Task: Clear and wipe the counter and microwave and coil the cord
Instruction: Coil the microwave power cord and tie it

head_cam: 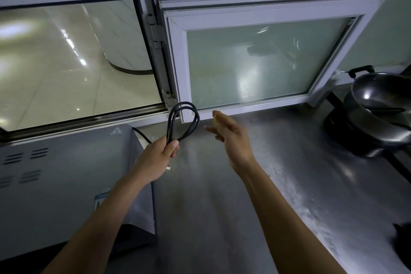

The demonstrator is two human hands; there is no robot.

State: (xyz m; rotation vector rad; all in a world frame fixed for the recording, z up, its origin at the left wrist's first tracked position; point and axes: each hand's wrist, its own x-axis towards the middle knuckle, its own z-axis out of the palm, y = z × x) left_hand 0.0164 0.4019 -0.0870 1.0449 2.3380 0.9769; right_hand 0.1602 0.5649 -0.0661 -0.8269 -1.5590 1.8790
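Now left hand [159, 158] holds looped cord [183, 121]; right hand [231, 138] grip wide; microwave [66, 180] label (unreadable).

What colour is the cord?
Black; the cord shows best in the head view.

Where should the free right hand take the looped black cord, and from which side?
Grip the cord at the rounded top of its loops, coming from the right. The left hand already holds the bundle's base, and the right hand is beside it, pinching something small and yellow.
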